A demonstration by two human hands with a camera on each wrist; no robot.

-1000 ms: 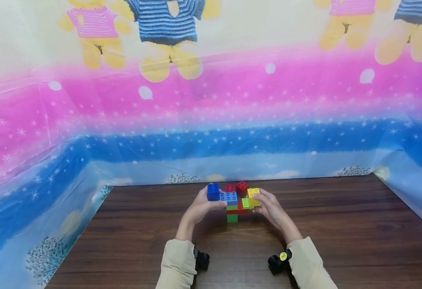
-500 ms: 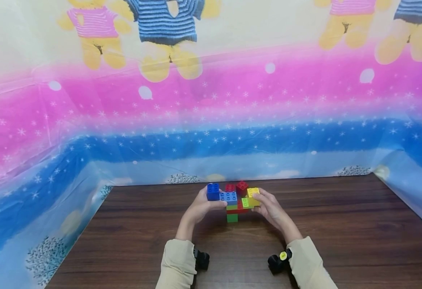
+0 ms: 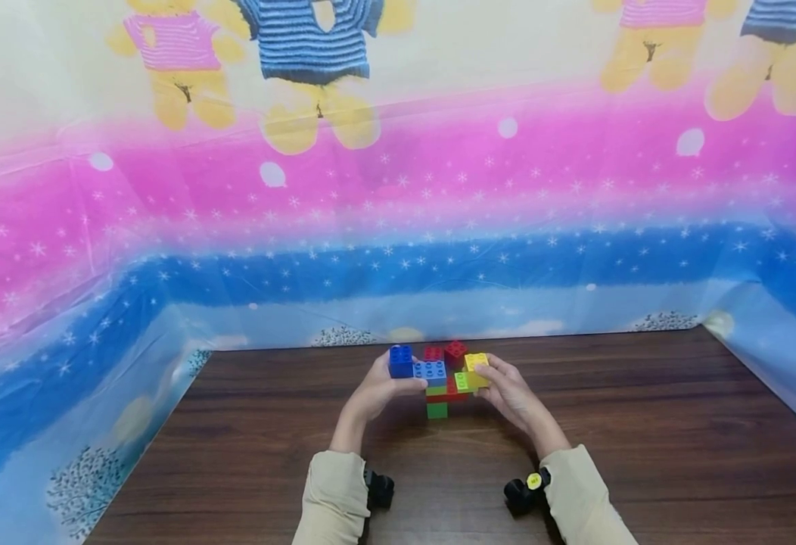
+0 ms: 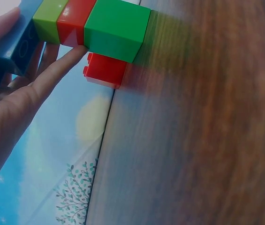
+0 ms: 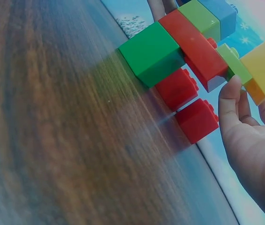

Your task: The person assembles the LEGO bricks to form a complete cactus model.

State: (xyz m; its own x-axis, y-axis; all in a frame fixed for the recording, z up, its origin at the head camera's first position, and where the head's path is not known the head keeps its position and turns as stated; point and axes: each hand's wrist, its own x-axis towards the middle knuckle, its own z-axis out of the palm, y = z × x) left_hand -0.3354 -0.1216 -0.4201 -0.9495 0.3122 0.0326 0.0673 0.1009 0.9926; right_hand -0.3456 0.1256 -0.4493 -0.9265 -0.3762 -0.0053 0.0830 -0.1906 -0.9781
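Note:
A toy-brick build stands on the table, with a green brick (image 3: 437, 410) at its base and a long red brick (image 5: 194, 50) across it. Lime bricks sit on the red one. On the left side a light blue brick (image 3: 430, 372) bears a dark blue brick (image 3: 401, 362); on the right is a yellow brick (image 3: 476, 368). My left hand (image 3: 376, 390) grips the blue end, one finger reaching under the red brick in the left wrist view. My right hand (image 3: 512, 392) pinches the yellow brick, a fingertip near the lime brick (image 5: 234, 62).
Two loose red bricks stand behind the build, one left (image 3: 433, 353) and one right (image 3: 455, 353). The brown wooden table (image 3: 268, 454) ends at a printed cloth backdrop (image 3: 398, 265) along its back and sides.

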